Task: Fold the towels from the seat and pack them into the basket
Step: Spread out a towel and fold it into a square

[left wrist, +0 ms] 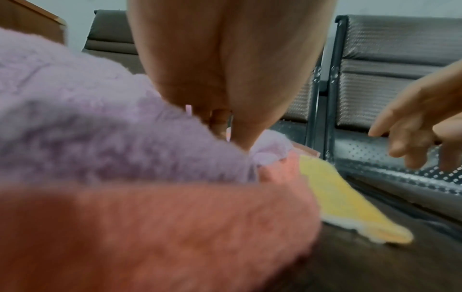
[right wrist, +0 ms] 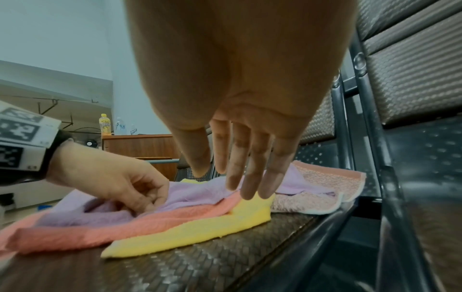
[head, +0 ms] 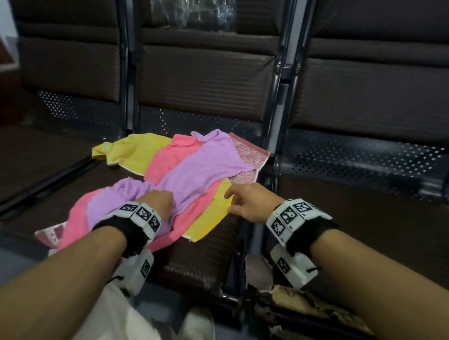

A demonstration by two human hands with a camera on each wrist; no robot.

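Note:
Several towels lie in a loose pile on the dark brown seat [head: 201,257]: a lilac towel [head: 203,165] on top, a pink towel [head: 167,159] under it, a yellow towel [head: 138,150] beneath, and a patterned pink towel [head: 248,153] at the far right. My left hand [head: 161,200] pinches the lilac towel [right wrist: 190,193] near its front part, fingers curled into the cloth [right wrist: 150,197]. My right hand [head: 234,200] hovers open with straight fingers [right wrist: 250,177] just over the yellow towel's [right wrist: 200,227] right corner. No basket is in view.
Metal armrest bars [head: 277,96] separate this seat from the neighbouring seats on both sides. A crinkled clear plastic bag [head: 200,10] sits against the backrest. My legs and shoe [head: 198,326] are below the seat's front edge, beside torn seat padding [head: 294,299].

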